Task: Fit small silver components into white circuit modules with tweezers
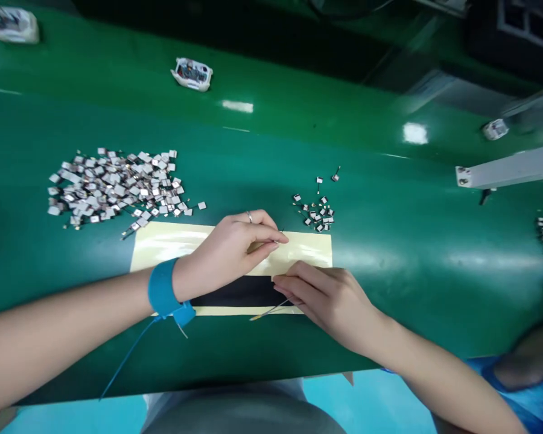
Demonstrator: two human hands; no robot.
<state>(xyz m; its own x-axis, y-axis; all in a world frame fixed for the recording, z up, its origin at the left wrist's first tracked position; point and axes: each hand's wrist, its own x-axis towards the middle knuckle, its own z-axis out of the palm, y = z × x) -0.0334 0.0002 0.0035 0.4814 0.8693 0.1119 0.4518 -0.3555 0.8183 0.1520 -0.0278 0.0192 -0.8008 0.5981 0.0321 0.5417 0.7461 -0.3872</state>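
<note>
My left hand (235, 244), with a ring and a blue wrist strap (163, 289), pinches something small and thin above the pale yellow sheet (163, 244). What it is cannot be made out. My right hand (330, 298) is closed just to the right and nearer to me, its thumb and finger pressed together on a part too small to name. A thin tool with a yellowish tip (259, 316) sticks out from under the right fingers. Beneath both hands lies the sheet's black strip (235, 292).
A large pile of small square metallic parts with short leads (117, 187) lies at the left; a smaller group (319, 214) sits beyond my right hand. White-cased devices (193, 74) stand farther back. A metal arm (511, 166) reaches in from the right, above a person's blue clothing (525, 392).
</note>
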